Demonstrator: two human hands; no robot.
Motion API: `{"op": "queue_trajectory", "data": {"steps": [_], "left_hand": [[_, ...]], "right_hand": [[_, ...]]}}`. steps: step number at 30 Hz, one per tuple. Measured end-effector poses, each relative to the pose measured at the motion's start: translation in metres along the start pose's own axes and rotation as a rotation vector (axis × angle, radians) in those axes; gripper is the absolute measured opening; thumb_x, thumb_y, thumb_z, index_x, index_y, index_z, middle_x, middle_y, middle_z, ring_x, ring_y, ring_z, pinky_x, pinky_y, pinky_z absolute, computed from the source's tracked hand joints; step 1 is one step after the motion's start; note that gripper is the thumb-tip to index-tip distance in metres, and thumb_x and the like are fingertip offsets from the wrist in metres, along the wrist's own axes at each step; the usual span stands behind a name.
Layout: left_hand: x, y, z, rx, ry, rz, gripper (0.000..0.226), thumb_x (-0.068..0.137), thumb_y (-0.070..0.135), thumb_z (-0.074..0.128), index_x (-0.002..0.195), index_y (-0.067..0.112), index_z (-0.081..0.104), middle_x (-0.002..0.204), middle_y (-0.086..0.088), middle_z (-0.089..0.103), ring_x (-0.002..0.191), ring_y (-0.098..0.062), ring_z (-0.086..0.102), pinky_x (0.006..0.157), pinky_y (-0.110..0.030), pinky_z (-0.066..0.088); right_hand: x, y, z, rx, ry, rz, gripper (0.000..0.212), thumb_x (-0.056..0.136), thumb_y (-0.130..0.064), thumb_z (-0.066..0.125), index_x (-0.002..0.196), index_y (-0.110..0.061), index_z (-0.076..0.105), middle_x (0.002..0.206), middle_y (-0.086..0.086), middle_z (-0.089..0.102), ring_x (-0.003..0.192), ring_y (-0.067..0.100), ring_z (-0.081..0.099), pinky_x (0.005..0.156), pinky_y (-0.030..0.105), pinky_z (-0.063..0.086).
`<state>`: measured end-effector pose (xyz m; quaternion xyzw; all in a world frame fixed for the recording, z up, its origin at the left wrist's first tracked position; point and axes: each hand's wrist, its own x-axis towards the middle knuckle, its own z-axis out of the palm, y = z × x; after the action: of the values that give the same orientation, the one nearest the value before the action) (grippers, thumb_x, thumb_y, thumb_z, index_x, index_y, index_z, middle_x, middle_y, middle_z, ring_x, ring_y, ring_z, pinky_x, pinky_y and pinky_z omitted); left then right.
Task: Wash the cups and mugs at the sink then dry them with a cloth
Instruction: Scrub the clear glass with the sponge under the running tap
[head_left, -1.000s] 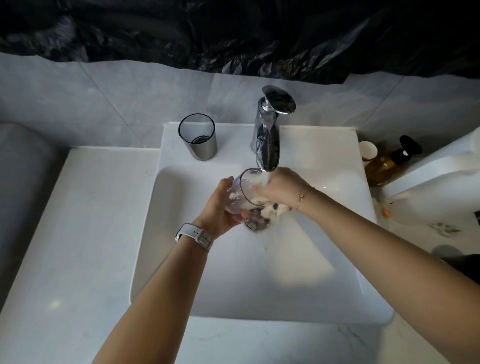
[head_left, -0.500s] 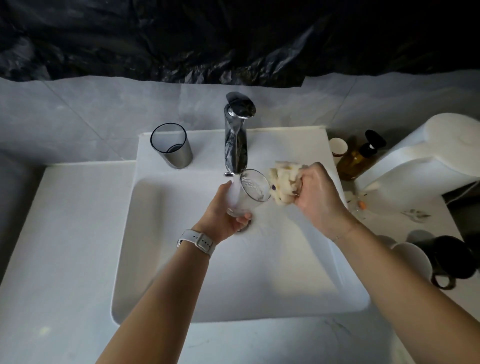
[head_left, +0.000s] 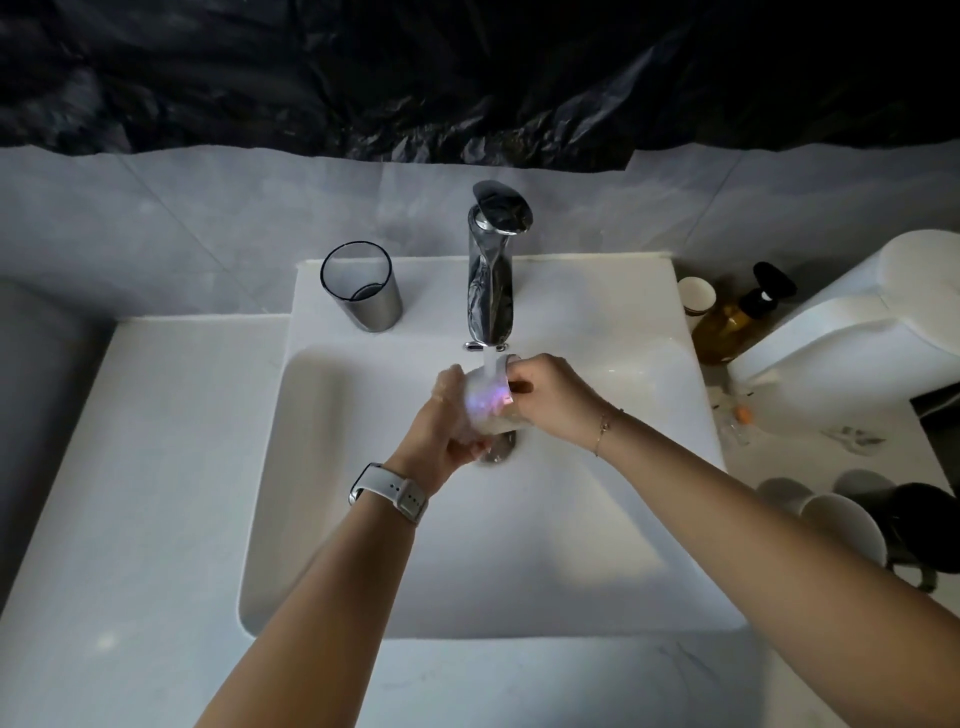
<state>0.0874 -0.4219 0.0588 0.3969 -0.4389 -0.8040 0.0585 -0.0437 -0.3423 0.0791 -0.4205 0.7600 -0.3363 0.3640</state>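
A clear glass cup (head_left: 488, 400) is held over the white sink (head_left: 519, 571), directly under the water running from the chrome tap (head_left: 491, 275). My left hand (head_left: 441, 436) grips the glass from the left and below. My right hand (head_left: 553, 397) pinches its rim on the right side with curled fingers. Something pale shows under the glass between my hands; I cannot tell whether it is foam or a sponge. A dark tumbler (head_left: 363, 291) stands on the sink's back ledge at the left. A white mug (head_left: 844, 525) and a black mug (head_left: 927, 525) stand on the counter at the right.
An amber pump bottle (head_left: 727, 327) and a small paper cup (head_left: 696, 296) stand behind the sink's right corner. A large white object (head_left: 857, 332) fills the far right. The white counter (head_left: 156, 493) stretches to the left of the basin.
My right hand, which held a pale sponge away from the glass, has come back onto the glass rim. The sponge is no longer plainly visible. The glass now sits under the stream.
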Motion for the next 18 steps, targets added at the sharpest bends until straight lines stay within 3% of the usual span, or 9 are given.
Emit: {"op": "queue_trajectory", "data": {"steps": [2, 5, 7, 9, 11, 13, 15, 18], "left_hand": [[0.003, 0.001, -0.005, 0.050, 0.053, -0.020, 0.051, 0.102, 0.054, 0.026, 0.099, 0.019, 0.062, 0.075, -0.001, 0.066, 0.055, -0.010, 0.056, 0.054, -0.021, 0.044], [0.005, 0.003, -0.011, 0.158, 0.075, -0.009, 0.050, 0.097, 0.058, 0.034, 0.100, 0.017, 0.062, 0.078, 0.000, 0.064, 0.060, -0.009, 0.057, 0.058, -0.023, 0.046], [0.005, 0.004, -0.013, 0.218, 0.114, 0.064, 0.055, 0.087, 0.060, 0.040, 0.111, 0.014, 0.056, 0.088, -0.002, 0.060, 0.069, -0.011, 0.059, 0.060, -0.025, 0.050], [0.004, 0.005, -0.014, 0.265, 0.161, 0.150, 0.043, 0.092, 0.056, 0.045, 0.106, 0.015, 0.053, 0.085, -0.003, 0.055, 0.067, -0.014, 0.053, 0.059, -0.026, 0.046], [0.003, 0.004, -0.015, 0.286, 0.155, 0.199, 0.029, 0.103, 0.044, 0.041, 0.103, 0.017, 0.052, 0.079, -0.004, 0.050, 0.059, -0.012, 0.047, 0.053, -0.024, 0.039], [0.002, 0.003, -0.014, 0.304, 0.142, 0.190, 0.026, 0.104, 0.042, 0.038, 0.104, 0.021, 0.052, 0.077, 0.001, 0.051, 0.055, -0.009, 0.047, 0.053, -0.025, 0.038], [0.002, 0.000, -0.012, 0.316, 0.147, 0.158, 0.026, 0.102, 0.046, 0.039, 0.102, 0.024, 0.053, 0.080, 0.006, 0.054, 0.060, -0.008, 0.051, 0.059, -0.028, 0.043], [0.001, -0.004, -0.004, 0.279, 0.173, 0.109, 0.024, 0.103, 0.042, 0.038, 0.098, 0.023, 0.053, 0.082, 0.005, 0.056, 0.069, -0.013, 0.054, 0.069, -0.033, 0.047]], "right_hand": [[0.009, 0.000, 0.004, 0.097, -0.096, 0.087, 0.008, 0.083, -0.001, 0.063, 0.087, -0.002, 0.070, 0.077, 0.009, 0.065, 0.070, 0.009, 0.052, 0.057, 0.016, 0.039], [0.014, -0.002, 0.008, 0.492, -0.254, 0.277, 0.022, 0.087, -0.001, 0.062, 0.109, 0.001, 0.064, 0.092, 0.011, 0.061, 0.073, 0.013, 0.055, 0.059, 0.018, 0.045], [0.013, -0.005, 0.010, 0.759, -0.365, 0.338, 0.027, 0.091, -0.003, 0.056, 0.118, -0.002, 0.060, 0.106, 0.014, 0.061, 0.092, 0.023, 0.060, 0.077, 0.026, 0.054], [0.011, -0.002, 0.013, 1.006, -0.434, 0.376, 0.035, 0.093, -0.002, 0.046, 0.127, 0.002, 0.052, 0.119, 0.019, 0.058, 0.104, 0.029, 0.060, 0.094, 0.035, 0.052], [0.008, 0.002, 0.016, 1.152, -0.451, 0.423, 0.043, 0.093, -0.001, 0.040, 0.135, 0.006, 0.045, 0.123, 0.023, 0.058, 0.100, 0.030, 0.065, 0.089, 0.037, 0.056], [0.004, 0.007, 0.016, 1.193, -0.443, 0.451, 0.046, 0.092, -0.002, 0.039, 0.138, 0.005, 0.043, 0.120, 0.024, 0.059, 0.099, 0.036, 0.065, 0.088, 0.041, 0.053], [0.000, 0.014, 0.014, 1.177, -0.441, 0.446, 0.042, 0.093, -0.002, 0.039, 0.133, 0.002, 0.050, 0.124, 0.022, 0.055, 0.110, 0.041, 0.057, 0.103, 0.050, 0.039], [-0.007, 0.019, 0.011, 1.172, -0.411, 0.423, 0.036, 0.090, 0.000, 0.040, 0.110, -0.004, 0.069, 0.113, 0.018, 0.061, 0.114, 0.042, 0.051, 0.113, 0.058, 0.026]]}}
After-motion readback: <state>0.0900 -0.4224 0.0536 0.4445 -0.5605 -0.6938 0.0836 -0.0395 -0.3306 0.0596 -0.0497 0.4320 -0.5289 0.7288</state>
